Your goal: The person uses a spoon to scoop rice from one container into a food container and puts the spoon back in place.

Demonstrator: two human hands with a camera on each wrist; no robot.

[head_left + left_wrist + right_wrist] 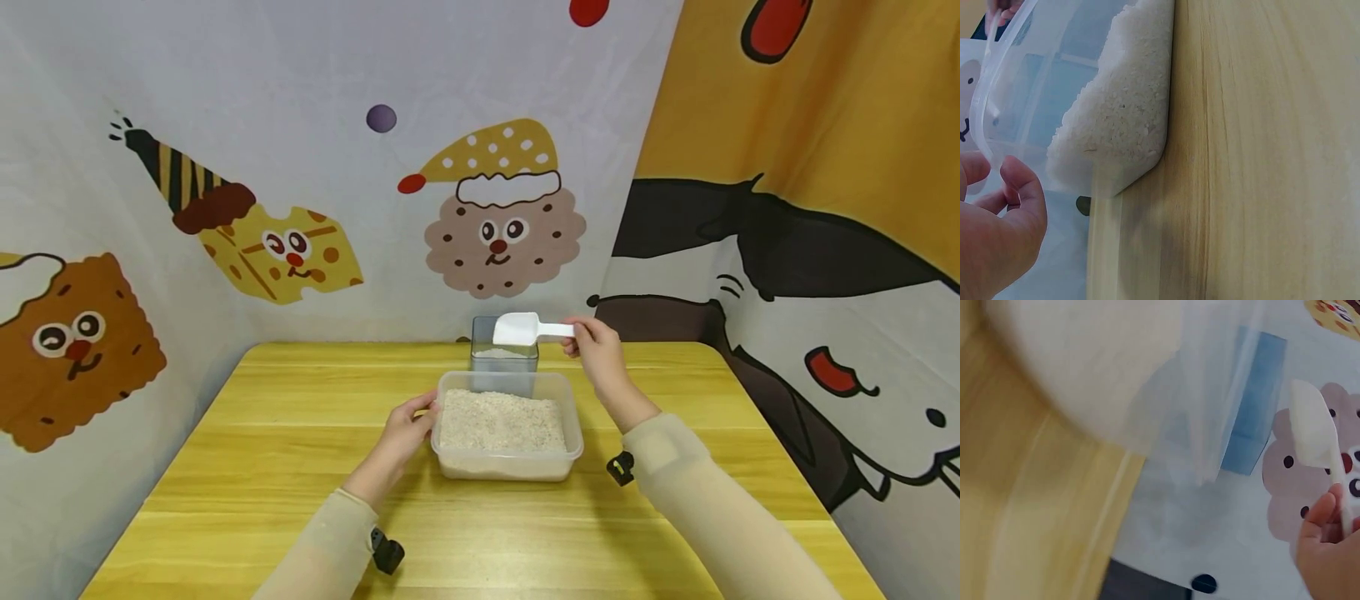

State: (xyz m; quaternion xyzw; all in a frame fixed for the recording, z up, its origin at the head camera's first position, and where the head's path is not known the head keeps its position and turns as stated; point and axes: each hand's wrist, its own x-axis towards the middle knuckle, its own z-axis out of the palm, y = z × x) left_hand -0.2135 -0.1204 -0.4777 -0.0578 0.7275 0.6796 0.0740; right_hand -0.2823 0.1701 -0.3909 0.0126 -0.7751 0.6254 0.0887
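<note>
My right hand grips a white scoop by its handle, held level above the grey see-through canister. Whether the scoop holds any grains is hard to tell. In front of the canister stands a clear plastic tub with rice heaped in it. At the tub's left side, my left hand pinches the rim between thumb and fingers; the left wrist view shows this hand close up. Pale grains lie inside the canister too, partly hidden by the scoop and the tub.
All this stands on a yellow wood-grain table. Behind it hangs a cloth backdrop printed with cartoon figures, close to the table's far edge. Small black wrist cameras sit at both sleeves.
</note>
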